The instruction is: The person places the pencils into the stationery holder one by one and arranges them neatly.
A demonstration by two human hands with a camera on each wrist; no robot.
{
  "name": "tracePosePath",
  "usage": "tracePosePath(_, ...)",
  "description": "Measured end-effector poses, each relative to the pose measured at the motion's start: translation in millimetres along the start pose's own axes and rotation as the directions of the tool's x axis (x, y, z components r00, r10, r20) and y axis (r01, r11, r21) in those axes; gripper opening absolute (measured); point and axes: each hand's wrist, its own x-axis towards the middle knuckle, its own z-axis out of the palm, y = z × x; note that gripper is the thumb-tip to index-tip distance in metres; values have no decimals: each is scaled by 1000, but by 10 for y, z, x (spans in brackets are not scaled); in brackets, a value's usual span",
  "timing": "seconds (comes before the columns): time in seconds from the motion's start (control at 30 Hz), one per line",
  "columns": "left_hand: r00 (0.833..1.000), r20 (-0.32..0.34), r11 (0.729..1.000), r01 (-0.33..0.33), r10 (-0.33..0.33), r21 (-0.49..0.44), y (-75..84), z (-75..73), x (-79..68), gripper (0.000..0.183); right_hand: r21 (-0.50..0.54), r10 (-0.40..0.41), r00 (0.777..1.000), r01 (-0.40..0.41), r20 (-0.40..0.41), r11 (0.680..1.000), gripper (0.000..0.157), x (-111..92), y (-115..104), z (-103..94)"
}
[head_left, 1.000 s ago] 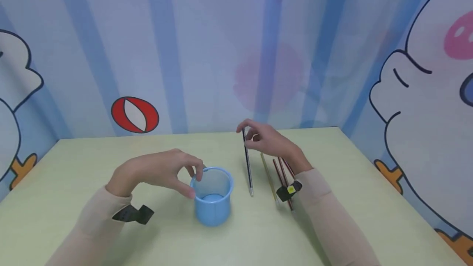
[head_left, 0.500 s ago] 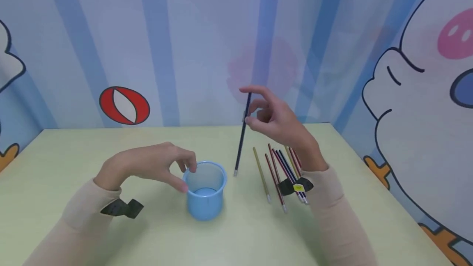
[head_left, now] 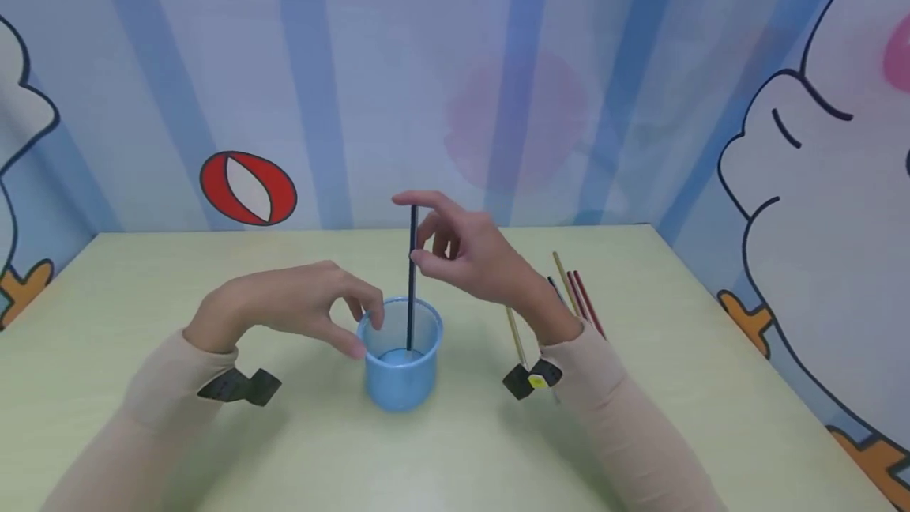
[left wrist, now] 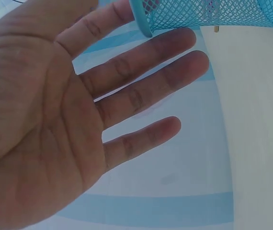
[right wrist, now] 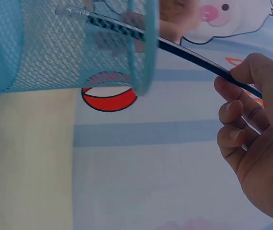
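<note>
A light blue mesh pen holder (head_left: 400,382) stands upright on the table. My left hand (head_left: 298,303) holds its rim at the left, thumb on the near side and index finger over the edge. The left wrist view shows the other fingers (left wrist: 141,96) extended below the rim. My right hand (head_left: 469,251) pinches a dark pencil (head_left: 412,275) between thumb and fingers, index fingertip at its top end. The pencil hangs nearly upright with its lower part inside the holder. Through the mesh in the right wrist view, its eraser end (right wrist: 72,10) shows inside.
Several pencils lie on the table to the right, among them a yellow pencil (head_left: 515,334) and a red pencil (head_left: 588,303), partly hidden by my right forearm. A printed backdrop (head_left: 398,85) rises behind the pale table (head_left: 341,457).
My right hand has lifted the dark pencil off the table side, stood it up and carried it left into the pen holder's mouth. My left hand has stayed at the rim.
</note>
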Motion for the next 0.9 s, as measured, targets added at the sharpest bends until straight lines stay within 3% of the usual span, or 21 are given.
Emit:
tracePosePath(0.23, 999, 17, 999, -38, 38, -12, -13, 18, 36, 15, -40, 33, 985, -26, 168, 999, 59, -22, 79, 319)
tracePosePath(0.43, 1000, 21, 1000, -22, 22, -8, 8, 6, 17, 14, -65, 40, 970, -25, 240, 998, 63, -14, 95, 377)
tracePosePath(0.57, 1000, 26, 1000, -12, 12, 5, 10, 1, 6, 16, -78, 65, 970, -48, 232, 996, 55, -10, 118, 267)
tracePosePath(0.7, 1000, 28, 1000, -9, 9, 15, 18, -18, -5, 15, -85, 181, 964, -168, 192, 982, 40, -23, 209, 41)
tracePosePath(0.8, 1000, 29, 1000, -7, 6, 13, 24, -18, 3, 15, -92, 314, 933, -302, 178, 949, 34, -90, 340, -165)
tracePosePath(0.9, 1000, 31, 1000, 0, -1, 14, 23, 0, 14, 13, -147, 448, 877, -426, 177, 893, 33, -202, 525, -343)
